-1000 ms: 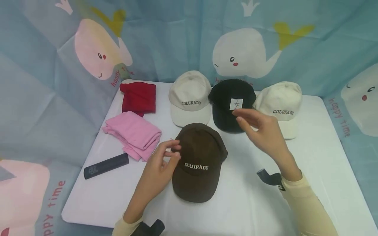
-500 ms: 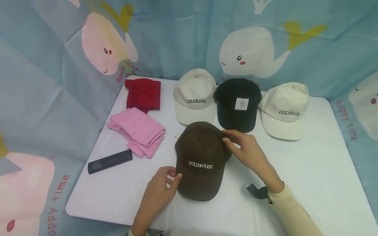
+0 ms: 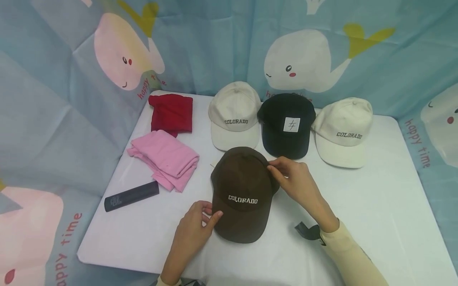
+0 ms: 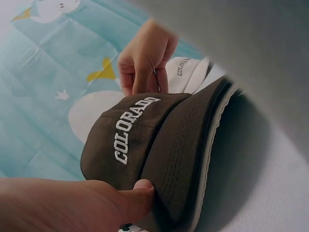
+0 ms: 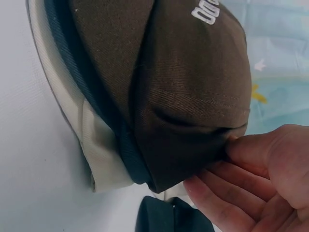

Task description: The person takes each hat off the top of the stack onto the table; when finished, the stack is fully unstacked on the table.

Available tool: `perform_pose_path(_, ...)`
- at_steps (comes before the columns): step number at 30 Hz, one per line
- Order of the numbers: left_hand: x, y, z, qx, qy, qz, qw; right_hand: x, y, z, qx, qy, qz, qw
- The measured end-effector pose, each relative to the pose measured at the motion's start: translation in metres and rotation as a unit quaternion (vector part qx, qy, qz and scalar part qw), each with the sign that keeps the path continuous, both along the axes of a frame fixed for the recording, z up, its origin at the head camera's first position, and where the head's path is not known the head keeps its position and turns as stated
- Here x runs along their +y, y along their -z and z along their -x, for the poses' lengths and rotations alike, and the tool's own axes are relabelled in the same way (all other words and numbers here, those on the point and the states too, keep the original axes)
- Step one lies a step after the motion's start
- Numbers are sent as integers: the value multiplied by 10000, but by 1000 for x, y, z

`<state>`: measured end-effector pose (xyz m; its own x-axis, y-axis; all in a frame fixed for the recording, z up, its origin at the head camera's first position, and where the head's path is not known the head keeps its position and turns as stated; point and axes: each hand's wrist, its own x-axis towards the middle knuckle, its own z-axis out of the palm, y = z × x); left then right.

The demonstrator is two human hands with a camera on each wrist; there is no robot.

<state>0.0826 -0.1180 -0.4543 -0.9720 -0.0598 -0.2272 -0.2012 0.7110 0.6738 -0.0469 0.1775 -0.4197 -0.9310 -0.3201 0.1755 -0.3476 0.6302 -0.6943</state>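
A brown baseball cap point(image 3: 243, 186) with white COLORADO lettering sits at the front middle, its brim toward me. Under it, the right wrist view shows the edges of a dark cap point(image 5: 79, 63) and a cream cap point(image 5: 96, 150), stacked inside one another. My left hand point(image 3: 195, 228) holds the left side where brim meets crown, thumb on top and fingers mostly hidden beneath. At the right rear side, the thumb and fingers of my right hand point(image 3: 298, 180) pinch the brown cap's fabric.
Behind stand a light grey cap point(image 3: 234, 107), a black cap point(image 3: 286, 109) with a white patch, and a cream cap point(image 3: 345, 117). To the left lie a folded red cloth point(image 3: 173, 113), a folded pink cloth point(image 3: 166, 155) and a dark cylinder point(image 3: 131, 196) on the white table point(image 3: 386, 198).
Both hands have come in onto the brown cap. The left moved down to the brim's side, the right moved down and left from over the black cap. The cap stays in place.
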Motion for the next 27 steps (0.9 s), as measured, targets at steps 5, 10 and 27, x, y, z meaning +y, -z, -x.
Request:
perform_pose_path(5,0,2,2,-4,-51,-150,9999,1,-2,-1,128,8,7,9999)
perform_pose_path(10,-2,2,4,-9,-94,-552,9984,2,-4,-1,256,32,92,9996)
perform_pose_path(27,-8,0,4,-115,22,-1845,9828,-1,-16,-4,537,161,258,9981)
